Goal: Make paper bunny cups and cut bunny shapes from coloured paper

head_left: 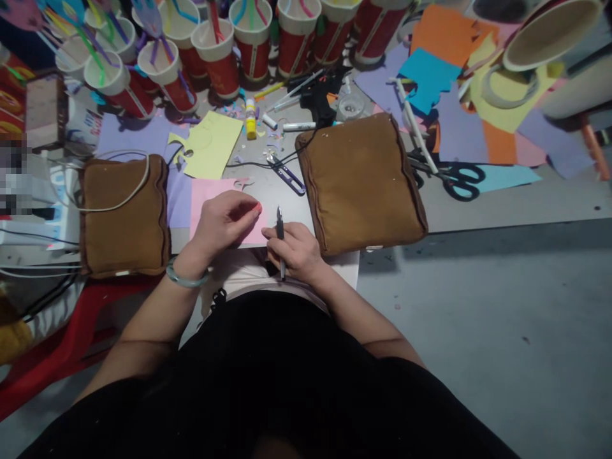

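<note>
My left hand [224,220] rests over a pink sheet of paper [203,197] at the table's front edge. Its thumb and fingers are pinched together, with a small red piece [259,208] at their tips, too small to name further. Close by on the right, my right hand [299,252] is closed around a black pen [280,223] that points up and away from me. Some curled pink paper scraps lie at the sheet's far edge. Beyond the hands are purple thread snips [289,175] and a yellow sheet with cut-outs [215,146].
Brown cushions lie left [124,217] and right [363,185] of the hands. Red-and-white paper cups [217,64] with straws line the back. A glue stick [251,120], a glue gun [321,99], scissors [461,182] and coloured paper [430,80] lie around. A red chair [81,325] stands left.
</note>
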`<action>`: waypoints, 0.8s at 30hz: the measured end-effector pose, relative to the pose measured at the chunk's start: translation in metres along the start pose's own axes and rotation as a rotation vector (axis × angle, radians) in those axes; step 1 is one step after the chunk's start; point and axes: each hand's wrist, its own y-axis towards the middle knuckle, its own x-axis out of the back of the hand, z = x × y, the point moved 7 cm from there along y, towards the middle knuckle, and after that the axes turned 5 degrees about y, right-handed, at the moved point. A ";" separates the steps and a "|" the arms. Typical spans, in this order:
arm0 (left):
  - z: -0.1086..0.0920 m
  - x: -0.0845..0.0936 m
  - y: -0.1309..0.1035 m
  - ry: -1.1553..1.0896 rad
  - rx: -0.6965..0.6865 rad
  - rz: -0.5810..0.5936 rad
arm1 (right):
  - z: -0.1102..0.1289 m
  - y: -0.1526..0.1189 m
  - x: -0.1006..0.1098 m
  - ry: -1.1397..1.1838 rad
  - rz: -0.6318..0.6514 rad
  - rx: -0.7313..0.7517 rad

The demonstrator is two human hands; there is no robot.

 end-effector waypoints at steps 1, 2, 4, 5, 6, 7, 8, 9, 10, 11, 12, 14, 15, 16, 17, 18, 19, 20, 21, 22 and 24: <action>-0.001 0.000 0.000 0.003 -0.010 0.003 | 0.000 0.000 0.000 -0.005 0.009 -0.005; -0.002 0.000 0.001 0.005 -0.019 0.011 | 0.000 0.001 0.000 -0.012 0.012 -0.006; -0.005 0.000 0.002 0.007 -0.038 0.026 | 0.001 0.002 0.002 -0.023 -0.012 0.007; -0.006 0.000 0.002 0.006 -0.045 0.032 | 0.002 0.003 0.004 -0.025 -0.033 0.016; -0.007 0.001 0.002 0.003 -0.052 0.037 | 0.003 0.003 0.005 -0.023 -0.050 0.026; -0.007 0.001 0.002 0.000 -0.059 0.040 | 0.003 0.004 0.006 -0.020 -0.058 0.032; -0.008 0.001 0.002 -0.002 -0.067 0.042 | 0.003 0.004 0.005 -0.016 -0.052 0.031; -0.008 0.001 0.002 -0.004 -0.075 0.041 | 0.002 0.003 0.004 -0.012 -0.038 0.024; -0.008 0.001 0.002 -0.004 -0.081 0.041 | 0.002 0.003 0.003 -0.010 -0.021 0.014; -0.008 0.001 0.002 -0.003 -0.085 0.043 | 0.001 0.002 0.002 -0.009 -0.006 0.004; -0.007 0.001 0.002 -0.001 -0.086 0.044 | 0.000 0.001 0.001 -0.007 0.004 -0.006; -0.007 0.001 0.001 0.003 -0.086 0.049 | 0.000 0.000 0.002 -0.003 0.004 -0.013; -0.006 0.001 0.001 0.004 -0.084 0.050 | 0.000 0.000 0.002 -0.002 -0.002 -0.010; -0.006 0.001 0.001 0.004 -0.086 0.048 | 0.000 0.000 0.003 -0.002 -0.006 -0.005; -0.006 0.001 0.000 0.002 -0.089 0.044 | 0.001 0.001 0.004 -0.007 -0.009 0.000; -0.007 0.001 0.000 0.001 -0.096 0.039 | 0.001 0.001 0.004 -0.015 -0.008 0.006; -0.007 0.001 -0.001 0.001 -0.104 0.033 | 0.002 0.002 0.004 -0.025 -0.008 0.011; -0.008 0.001 -0.001 0.004 -0.113 0.027 | 0.002 0.002 0.005 -0.037 -0.009 0.015; -0.008 0.002 -0.002 0.010 -0.123 0.020 | 0.003 0.003 0.005 -0.046 -0.013 0.018; -0.009 0.001 -0.003 0.018 -0.132 0.015 | 0.003 0.004 0.006 -0.052 -0.024 0.020; -0.009 0.001 -0.005 0.040 -0.148 0.003 | 0.004 0.004 0.008 -0.047 -0.050 0.022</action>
